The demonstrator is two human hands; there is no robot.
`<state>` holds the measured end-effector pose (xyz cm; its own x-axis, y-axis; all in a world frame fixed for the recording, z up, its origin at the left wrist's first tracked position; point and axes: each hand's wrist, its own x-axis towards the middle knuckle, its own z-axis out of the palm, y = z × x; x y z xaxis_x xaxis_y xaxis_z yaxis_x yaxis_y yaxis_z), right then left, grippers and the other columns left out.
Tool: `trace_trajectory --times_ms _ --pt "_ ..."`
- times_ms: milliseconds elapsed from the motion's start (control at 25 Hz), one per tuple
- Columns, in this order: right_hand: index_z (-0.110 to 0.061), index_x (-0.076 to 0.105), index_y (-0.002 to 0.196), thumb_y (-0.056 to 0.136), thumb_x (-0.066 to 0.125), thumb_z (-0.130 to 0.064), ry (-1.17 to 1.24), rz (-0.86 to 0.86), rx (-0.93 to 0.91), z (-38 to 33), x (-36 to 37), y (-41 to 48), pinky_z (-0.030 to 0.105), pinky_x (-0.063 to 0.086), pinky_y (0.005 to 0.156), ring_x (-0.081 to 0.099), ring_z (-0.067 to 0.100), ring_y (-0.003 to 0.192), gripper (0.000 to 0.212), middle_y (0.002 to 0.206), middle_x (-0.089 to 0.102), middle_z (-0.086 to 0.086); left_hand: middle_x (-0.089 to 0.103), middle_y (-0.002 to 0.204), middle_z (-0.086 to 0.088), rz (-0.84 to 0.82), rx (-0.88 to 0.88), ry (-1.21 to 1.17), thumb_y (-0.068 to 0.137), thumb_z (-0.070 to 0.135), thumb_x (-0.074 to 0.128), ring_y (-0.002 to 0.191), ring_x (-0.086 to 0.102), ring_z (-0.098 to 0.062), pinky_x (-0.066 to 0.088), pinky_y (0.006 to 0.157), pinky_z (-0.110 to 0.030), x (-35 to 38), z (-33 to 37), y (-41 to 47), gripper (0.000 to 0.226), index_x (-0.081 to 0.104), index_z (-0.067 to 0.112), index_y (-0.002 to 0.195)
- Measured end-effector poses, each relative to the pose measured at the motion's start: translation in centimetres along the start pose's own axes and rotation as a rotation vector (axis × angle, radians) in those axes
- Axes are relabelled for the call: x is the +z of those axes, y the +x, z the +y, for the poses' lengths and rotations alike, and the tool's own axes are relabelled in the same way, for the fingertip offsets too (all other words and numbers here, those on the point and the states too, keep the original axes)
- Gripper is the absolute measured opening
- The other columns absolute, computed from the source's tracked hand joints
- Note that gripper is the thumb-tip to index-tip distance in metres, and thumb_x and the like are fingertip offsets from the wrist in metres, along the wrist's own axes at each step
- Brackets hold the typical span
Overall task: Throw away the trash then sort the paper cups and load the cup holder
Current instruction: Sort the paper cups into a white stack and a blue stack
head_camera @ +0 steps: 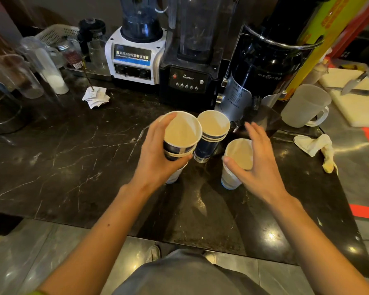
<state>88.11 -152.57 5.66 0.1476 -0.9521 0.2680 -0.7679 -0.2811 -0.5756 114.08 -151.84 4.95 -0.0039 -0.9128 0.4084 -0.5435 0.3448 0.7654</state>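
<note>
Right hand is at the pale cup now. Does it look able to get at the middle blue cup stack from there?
Probably yes. The right hand is around the pale cup, and the middle blue stack stands just to its left with open counter between. The left hand, holding another stack, crowds only the far side.

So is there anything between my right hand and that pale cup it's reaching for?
Nothing visible. The right hand is already at the pale cup, thumb on its near side and fingers spread over the rim. The blue stack stands apart, to its left.
</note>
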Motion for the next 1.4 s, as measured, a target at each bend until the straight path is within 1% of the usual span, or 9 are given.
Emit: trace_trajectory --times_ms 80,240,520,680,840,960,1080,1240,1400 --pt "-0.031 0.022 0.151 0.084 0.057 -0.064 -0.126 -0.011 -0.009 -0.9 0.1 0.6 0.053 0.007 0.12 0.007 0.022 0.151 0.083 0.161 0.018 0.002 0.035 0.148 0.01 0.005 -0.007 -0.031 0.069 0.027 0.088 0.135 0.034 -0.002 0.027 0.106 -0.006 0.6 -0.2 -0.1 0.099 0.025 0.039 0.146" --pt "-0.025 0.03 0.15 0.087 0.05 -0.067 -0.196 -0.007 -0.006 -2.0 -0.4 0.5 0.054 0.004 0.118 0.009 0.026 0.15 0.079 0.16 0.023 0.004 0.032 0.144 0.026 0.002 -0.082 -0.135 0.068 0.034 0.088 0.134 0.03 0.013 0.028 0.105 -0.004 0.3 -0.7 -0.3 0.107 0.017 0.044 0.148" --pt "-0.021 0.058 0.133 0.097 0.055 -0.037 0.048 -0.119 -0.481 -6.5 1.2 2.5 0.043 0.031 0.114 0.039 0.017 0.138 0.04 0.139 0.055 0.0 0.041 0.148 0.015 -0.008 -0.133 -0.246 0.076 0.052 0.076 0.136 0.038 0.002 0.035 0.109 -0.017 0.8 -0.6 -0.6 0.099 0.02 0.029 0.153" --pt "-0.015 0.074 0.1 0.092 0.063 -0.02 -0.004 -0.142 -0.579 -7.7 2.0 3.9 0.044 0.037 0.106 0.061 0.022 0.11 0.015 0.103 0.072 0.001 0.046 0.132 0.036 -0.013 -0.144 -0.286 0.075 0.049 0.077 0.129 0.044 0.007 0.04 0.101 -0.012 0.5 -0.6 -0.4 0.08 0.033 0.041 0.141" --pt "-0.006 0.073 0.096 0.091 0.064 -0.011 0.001 0.067 -0.618 -9.1 -0.1 5.4 0.041 0.047 0.092 0.063 0.024 0.091 0.011 0.093 0.071 0.008 0.047 0.133 0.036 0.026 -0.212 -0.326 0.073 0.05 0.078 0.128 0.045 0.009 0.045 0.098 -0.014 0.3 -1.2 -0.7 0.08 0.037 0.042 0.141" --pt "-0.003 0.071 0.097 0.094 0.061 -0.01 0.071 0.374 -0.542 -9.5 -4.3 7.5 0.019 0.043 0.078 0.054 0.009 0.085 0.013 0.088 0.066 0.003 0.043 0.141 0.027 0.056 -0.241 -0.272 0.07 0.056 0.077 0.132 0.041 0.004 0.044 0.105 -0.029 0.3 -1.8 -1.0 0.089 0.035 0.037 0.146" --pt "-0.003 0.072 0.097 0.097 0.06 -0.017 0.064 0.551 -0.483 -8.3 -7.9 9.0 0.01 0.036 0.073 0.051 0.005 0.083 0.019 0.089 0.062 -0.003 0.037 0.135 0.04 0.043 -0.288 -0.273 0.065 0.058 0.079 0.129 0.037 0.013 0.036 0.108 -0.023 0.6 -2.1 -1.3 0.098 0.03 0.038 0.147" --pt "-0.001 0.071 0.098 0.096 0.059 -0.016 -0.148 0.434 -0.449 -5.0 -6.8 8.9 0.023 0.039 0.075 0.059 0.026 0.085 0.019 0.09 0.069 0.014 0.036 0.128 0.049 0.04 -0.321 -0.303 0.058 0.063 0.078 0.123 0.036 0.022 0.035 0.104 -0.013 0.8 -2.6 -1.7 0.106 0.029 0.036 0.148" --pt "-0.009 0.072 0.101 0.096 0.059 -0.02 -0.223 0.115 -0.424 -3.5 -3.3 8.4 0.037 0.046 0.076 0.061 0.028 0.089 0.018 0.093 0.071 0.008 0.035 0.127 0.049 0.035 -0.333 -0.306 0.057 0.06 0.079 0.121 0.035 0.025 0.034 0.103 -0.012 0.8 -2.7 -1.7 0.106 0.029 0.038 0.148"
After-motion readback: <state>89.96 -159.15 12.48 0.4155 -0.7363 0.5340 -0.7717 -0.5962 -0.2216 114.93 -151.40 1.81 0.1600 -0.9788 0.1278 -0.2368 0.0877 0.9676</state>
